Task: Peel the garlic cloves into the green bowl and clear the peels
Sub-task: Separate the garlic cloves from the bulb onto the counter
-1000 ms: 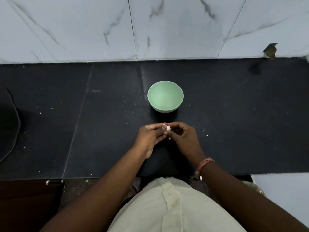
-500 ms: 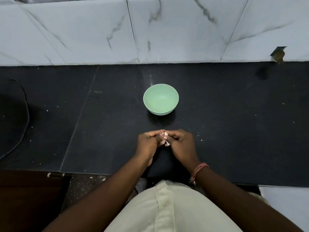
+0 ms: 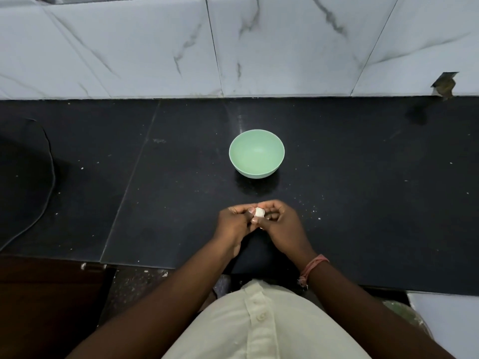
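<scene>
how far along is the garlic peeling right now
Done: nothing visible; the green bowl looks empty. In hand: the left hand and right hand pinch one garlic clove together. Left: finish peeling, drop it in the bowl, clear the peels.

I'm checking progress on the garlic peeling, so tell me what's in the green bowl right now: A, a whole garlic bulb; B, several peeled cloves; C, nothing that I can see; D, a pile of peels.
C: the green bowl shows only its bare inside, while the one visible garlic clove is pinched between the left hand and right hand, nearer the person than the bowl.
</scene>
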A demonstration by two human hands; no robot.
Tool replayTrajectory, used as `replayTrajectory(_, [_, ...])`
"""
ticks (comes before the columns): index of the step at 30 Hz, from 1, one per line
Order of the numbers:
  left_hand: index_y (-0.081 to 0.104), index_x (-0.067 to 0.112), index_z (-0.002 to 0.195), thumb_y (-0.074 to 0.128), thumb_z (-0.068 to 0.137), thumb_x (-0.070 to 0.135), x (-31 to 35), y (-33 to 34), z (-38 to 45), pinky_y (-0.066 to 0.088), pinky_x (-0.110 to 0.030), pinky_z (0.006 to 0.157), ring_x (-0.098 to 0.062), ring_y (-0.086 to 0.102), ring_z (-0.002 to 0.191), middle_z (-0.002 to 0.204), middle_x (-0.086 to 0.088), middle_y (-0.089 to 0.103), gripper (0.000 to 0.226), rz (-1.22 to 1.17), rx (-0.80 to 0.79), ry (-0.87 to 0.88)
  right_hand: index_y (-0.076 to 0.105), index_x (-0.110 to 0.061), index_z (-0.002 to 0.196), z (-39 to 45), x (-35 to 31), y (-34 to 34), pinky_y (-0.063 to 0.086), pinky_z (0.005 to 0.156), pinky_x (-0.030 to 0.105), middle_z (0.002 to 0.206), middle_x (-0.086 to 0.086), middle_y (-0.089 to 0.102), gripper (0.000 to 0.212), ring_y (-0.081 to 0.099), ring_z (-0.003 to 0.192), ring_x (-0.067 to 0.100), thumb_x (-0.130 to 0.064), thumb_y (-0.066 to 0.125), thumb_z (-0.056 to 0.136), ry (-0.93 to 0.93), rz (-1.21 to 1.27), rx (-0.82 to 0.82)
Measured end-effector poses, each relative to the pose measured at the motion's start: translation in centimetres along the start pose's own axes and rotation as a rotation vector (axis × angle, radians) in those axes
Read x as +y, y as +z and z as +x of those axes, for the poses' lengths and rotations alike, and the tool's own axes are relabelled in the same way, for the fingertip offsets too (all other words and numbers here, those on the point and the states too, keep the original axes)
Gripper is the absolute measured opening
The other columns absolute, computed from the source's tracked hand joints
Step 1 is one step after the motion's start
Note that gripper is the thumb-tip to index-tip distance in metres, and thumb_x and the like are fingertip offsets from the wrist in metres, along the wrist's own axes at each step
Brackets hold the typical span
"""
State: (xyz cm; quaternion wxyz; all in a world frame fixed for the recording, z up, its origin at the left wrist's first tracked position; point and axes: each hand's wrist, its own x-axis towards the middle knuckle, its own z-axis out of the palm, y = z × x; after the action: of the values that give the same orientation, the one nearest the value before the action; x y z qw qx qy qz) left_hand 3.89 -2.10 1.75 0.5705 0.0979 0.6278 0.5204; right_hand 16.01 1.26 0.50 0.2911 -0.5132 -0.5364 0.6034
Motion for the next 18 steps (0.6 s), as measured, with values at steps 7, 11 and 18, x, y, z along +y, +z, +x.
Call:
replayTrajectory(7, [0.07, 0.002, 0.108, 0.064, 0.094, 0.008, 0.5, -0.3, 0.0, 0.059, -0.024, 0.071, -0.014, 0.073, 0.078, 0.098, -0.015, 0.076, 0.016, -0.134, -0.164, -0.088, 0.063, -0.001, 0.076, 1.0, -0.2, -0.5, 0.053, 0.059, 0.028, 0.072, 0.012, 0.07, 0.015, 0.063, 0.062, 0.012, 0.003, 0.077, 0.079, -0.056, -0.094, 0.078])
replayTrajectory(11, [0.067, -0.002, 0.119, 0.067, 0.087, -0.008, -0.2, -0.5, 0.3, 0.059, -0.033, 0.089, -0.026, 0.071, 0.097, 0.103, -0.018, 0.074, 0.033, -0.048, -0.195, -0.012, 0.061, 0.014, 0.079, 1.3, -0.8, -0.6, 0.056, 0.054, 0.024, 0.076, 0.026, 0.069, 0.013, 0.069, 0.059, 0.02, 0.009, 0.072, 0.084, 0.049, 0.13, 0.05])
replayTrajectory(18, [0.069, -0.002, 0.114, 0.064, 0.085, -0.015, 0.3, -1.6, 0.5, 0.06, -0.024, 0.072, -0.019, 0.073, 0.08, 0.097, -0.017, 0.074, 0.031, -0.024, -0.183, -0.047, 0.066, 0.003, 0.081, 1.4, -0.4, -0.7, 0.057, 0.056, 0.025, 0.072, 0.016, 0.069, 0.009, 0.066, 0.058, 0.019, 0.005, 0.067, 0.09, 0.177, 0.356, 0.058])
